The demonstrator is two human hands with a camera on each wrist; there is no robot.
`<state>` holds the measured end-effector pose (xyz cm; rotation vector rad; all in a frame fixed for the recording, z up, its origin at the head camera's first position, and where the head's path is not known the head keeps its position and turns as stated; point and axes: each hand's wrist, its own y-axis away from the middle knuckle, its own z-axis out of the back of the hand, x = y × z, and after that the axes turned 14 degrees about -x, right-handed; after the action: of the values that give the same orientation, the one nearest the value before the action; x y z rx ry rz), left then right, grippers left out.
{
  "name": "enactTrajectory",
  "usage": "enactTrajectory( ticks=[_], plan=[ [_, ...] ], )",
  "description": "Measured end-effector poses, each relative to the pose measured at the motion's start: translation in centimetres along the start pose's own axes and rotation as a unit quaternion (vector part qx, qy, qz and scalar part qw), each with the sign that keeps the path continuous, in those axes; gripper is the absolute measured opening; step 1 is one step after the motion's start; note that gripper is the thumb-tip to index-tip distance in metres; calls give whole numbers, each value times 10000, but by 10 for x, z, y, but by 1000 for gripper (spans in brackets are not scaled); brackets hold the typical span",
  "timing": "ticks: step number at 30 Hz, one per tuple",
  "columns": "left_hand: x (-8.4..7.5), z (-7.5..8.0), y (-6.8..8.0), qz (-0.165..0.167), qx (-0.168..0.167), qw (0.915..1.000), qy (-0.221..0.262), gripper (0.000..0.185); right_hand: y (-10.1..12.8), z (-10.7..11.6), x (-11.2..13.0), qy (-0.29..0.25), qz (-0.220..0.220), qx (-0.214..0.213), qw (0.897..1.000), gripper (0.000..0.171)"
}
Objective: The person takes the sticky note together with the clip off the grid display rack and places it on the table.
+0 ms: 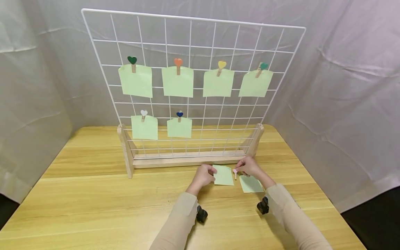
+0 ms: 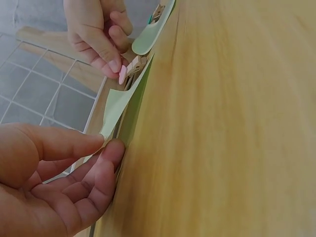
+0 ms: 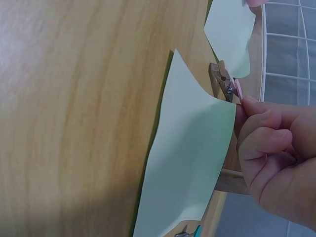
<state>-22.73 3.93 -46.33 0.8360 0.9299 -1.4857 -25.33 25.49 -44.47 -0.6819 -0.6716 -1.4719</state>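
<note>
Left hand (image 1: 203,176) pinching the left edge of a green note (image 1: 223,175) between thumb and fingers (image 2: 106,158), the note lying on the table (image 1: 93,194) just in front of the rack's wooden base (image 1: 187,160). Right hand (image 1: 248,166) curled round a small wooden peg (image 1: 235,172) with a pink heart, gripped at the note's right edge — peg and paper touching there, fingertip (image 3: 247,106) pressed on the peg's head. Hands close together, the one note between them, each clamped on its own thing. Second green note (image 1: 251,184) flat on the table just right of the first, partly under the right wrist, one corner curled up in the right wrist view. Behind, a white wire grid (image 1: 193,45) upright in the base, six green notes hung on it by heart pegs: four in an upper row under a dark green heart (image 1: 132,60), an orange heart (image 1: 178,62), a yellow heart (image 1: 222,64) and a teal heart (image 1: 264,66) — two in a lower row at left under a white heart (image 1: 143,113) and a blue heart (image 1: 179,114). Grey cloth (image 1: 343,86) hung all round the table.
</note>
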Motion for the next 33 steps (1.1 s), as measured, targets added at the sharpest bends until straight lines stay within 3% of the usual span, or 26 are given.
enactTrajectory(
  ticks=[14, 23, 33],
  plan=[
    [-3, -1, 0, -123, 73, 9992, -386, 21, 0, -2, -3, 13, -18, -8, 10000, 4],
    [-8, 4, 3, -27, 122, 9979, -637, 21, 1, 0, -2, 36, -120, -2, 9999, 5],
    [-6, 11, 4, -130, 11, 9992, -374, 15, 3, 3, 7, -38, 83, -27, 10000, 11]
  ],
)
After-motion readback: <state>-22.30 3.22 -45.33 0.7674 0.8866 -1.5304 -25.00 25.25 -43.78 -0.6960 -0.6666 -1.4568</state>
